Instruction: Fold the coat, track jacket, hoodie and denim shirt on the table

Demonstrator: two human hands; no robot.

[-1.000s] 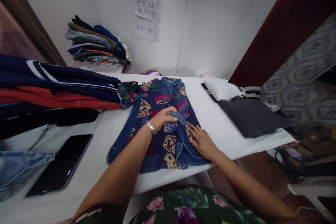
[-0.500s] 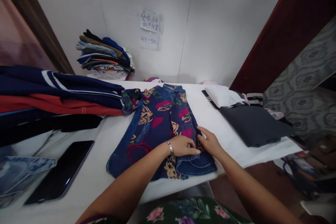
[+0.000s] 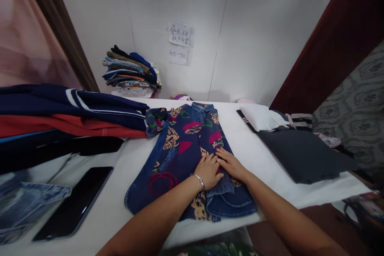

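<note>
A blue denim jacket [image 3: 180, 148] with pink, green and tan prints lies on the white table [image 3: 264, 160], collar toward the wall. Its right sleeve is folded over the front. My left hand [image 3: 208, 170], with a silver bracelet at the wrist, lies flat on the folded sleeve, fingers stretched out. My right hand [image 3: 229, 163] rests flat right beside it on the same fabric, fingers pointing left. Neither hand grips anything.
A pile of navy, red and black clothes [image 3: 66, 116] lies at the left, a black phone [image 3: 75, 202] and pale denim [image 3: 24, 204] near the front left. Folded dark grey and white garments [image 3: 297, 152] sit right. A stack of folded clothes [image 3: 130, 72] stands against the wall.
My left hand let go of the sleeve cuff it held up and came down flat on the jacket. Both hands now lie together on the folded sleeve. The view shifted a little.
</note>
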